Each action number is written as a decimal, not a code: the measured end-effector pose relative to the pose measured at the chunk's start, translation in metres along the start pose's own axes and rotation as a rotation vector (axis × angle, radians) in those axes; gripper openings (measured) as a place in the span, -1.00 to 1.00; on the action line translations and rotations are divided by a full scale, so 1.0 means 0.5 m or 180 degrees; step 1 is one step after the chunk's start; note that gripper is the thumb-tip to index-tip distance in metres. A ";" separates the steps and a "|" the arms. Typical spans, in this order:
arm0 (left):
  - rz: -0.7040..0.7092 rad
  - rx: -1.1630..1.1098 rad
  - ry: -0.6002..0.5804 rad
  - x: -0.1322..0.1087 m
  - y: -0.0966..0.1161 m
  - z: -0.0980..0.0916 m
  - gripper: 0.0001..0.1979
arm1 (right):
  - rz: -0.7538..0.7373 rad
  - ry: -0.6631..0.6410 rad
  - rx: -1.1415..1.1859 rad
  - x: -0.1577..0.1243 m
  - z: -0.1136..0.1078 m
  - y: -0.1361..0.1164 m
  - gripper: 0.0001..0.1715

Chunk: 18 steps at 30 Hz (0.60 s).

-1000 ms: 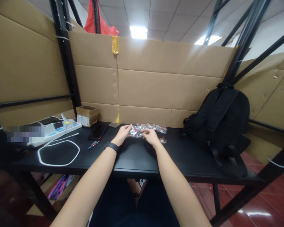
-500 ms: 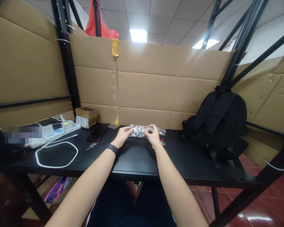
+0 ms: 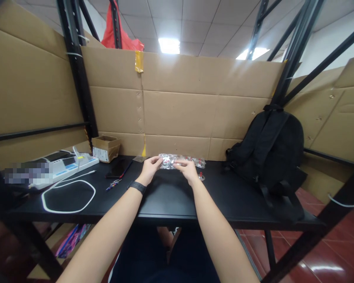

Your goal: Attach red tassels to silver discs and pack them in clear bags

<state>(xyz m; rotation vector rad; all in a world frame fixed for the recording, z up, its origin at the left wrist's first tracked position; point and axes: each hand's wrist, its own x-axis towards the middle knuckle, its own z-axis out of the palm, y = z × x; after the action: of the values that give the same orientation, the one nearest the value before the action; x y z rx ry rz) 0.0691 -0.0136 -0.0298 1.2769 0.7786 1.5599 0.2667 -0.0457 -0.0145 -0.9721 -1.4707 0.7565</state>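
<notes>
The desk [image 3: 168, 200] ran across in front of the person, its front edge lying left to right. A black backpack [image 3: 279, 153] leaned at its right end, well apart from the hands, and a small box [image 3: 106, 149] stood toward the back left. Between them, near the back of the desk and a little right of the middle, lay the shiny clear packets [image 3: 166, 160], just beyond the fingers. Their long axis ran from left to right, roughly along the desk's front edge, so the row lay crosswise to the forearms; whether it was one joined strip or several pieces could not be told through the glare. The left hand [image 3: 150, 169] pinched the left end, thumb and fingers closed on the plastic. The right hand [image 3: 188, 169] gripped farther along, near the middle, its fingertips pointing left toward the other hand. The held stretch thus lay between the two sets of fingertips, while the rest ran out behind and past the right hand, which was the nearer one to it. Just beside the right wrist, on its outer side, lay a small red-topped disc [image 3: 201, 177], apart from both hands and nearer the right.
</notes>
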 end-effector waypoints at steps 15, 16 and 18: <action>-0.0184 0.0145 -0.0171 -0.011 0.006 0.013 -0.49 | 0.0327 -0.0172 -0.0006 -0.007 0.017 0.005 -0.57; -0.0197 0.0178 -0.0222 -0.013 0.007 0.014 -0.49 | 0.0363 -0.0171 -0.0021 -0.007 0.017 0.005 -0.58; -0.0231 0.0232 -0.0369 -0.017 0.010 0.017 -0.47 | 0.0378 -0.0177 -0.0033 -0.007 0.017 0.007 -0.60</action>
<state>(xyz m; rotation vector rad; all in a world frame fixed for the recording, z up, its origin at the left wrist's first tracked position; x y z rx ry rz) 0.0760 -0.0242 -0.0266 1.3644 0.8048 1.3982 0.2588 -0.0468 -0.0203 -1.0611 -1.4758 0.8685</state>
